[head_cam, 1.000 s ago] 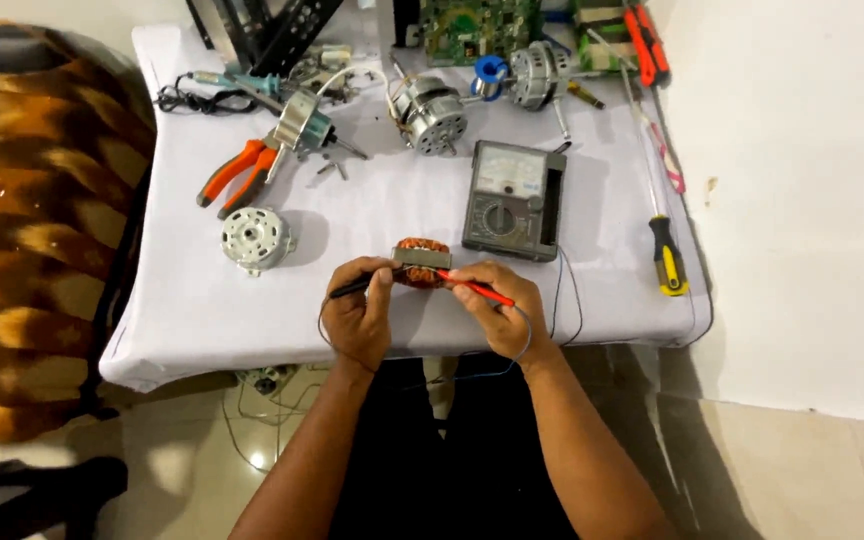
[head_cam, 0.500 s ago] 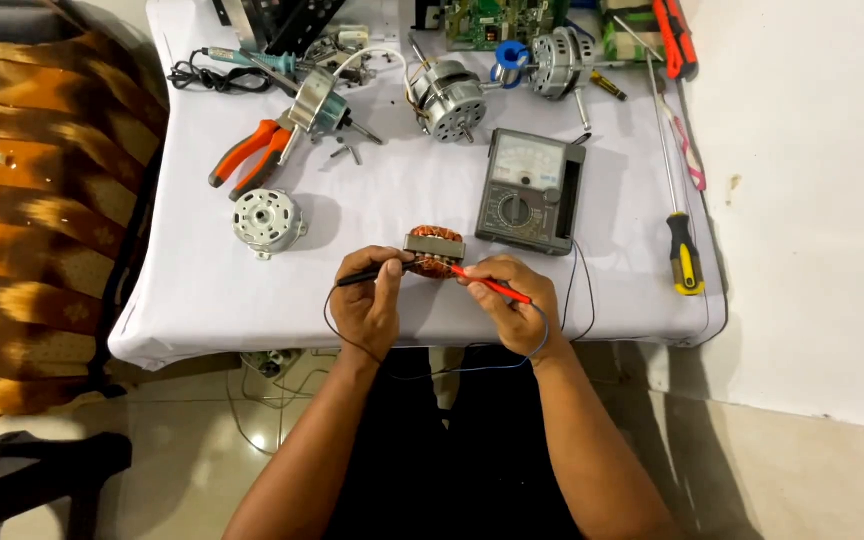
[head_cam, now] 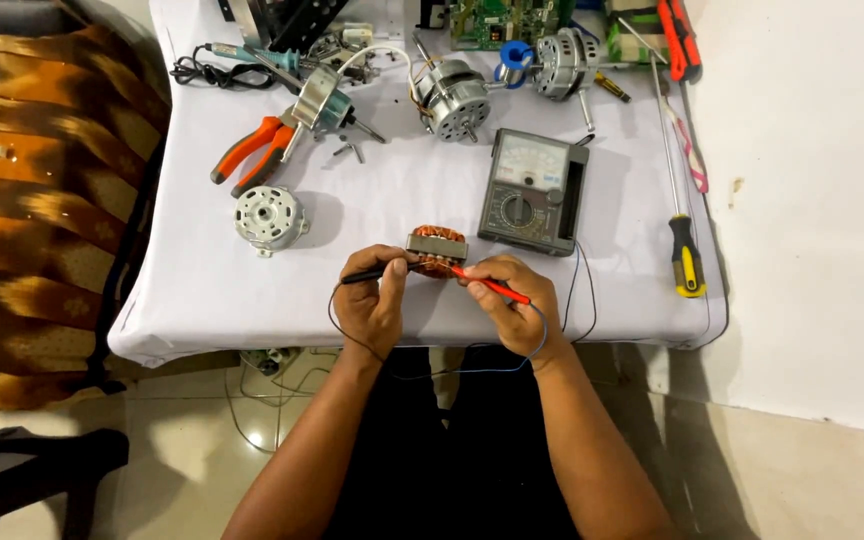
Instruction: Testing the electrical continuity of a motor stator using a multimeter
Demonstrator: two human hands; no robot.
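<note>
white table (head_cam: 202, 290) | stator (head_cam: 438, 250) between probe-pinching fingers (head_cam: 389, 272)

Both your forearms come up from the lower edge and lean toward each other. Your left hand (head_cam: 372, 300) is curled, thumb and fingers pinched closed, knuckles facing up. Your right hand (head_cam: 512, 305) sits just beside it, also closed in a pinch grip, wrist bent slightly inward. The two hands are near but not touching.

Matt white cloth on the table (head_cam: 212, 290); copper-wound metal coil (head_cam: 438, 252); glossy floor tiles (head_cam: 792, 470).
</note>
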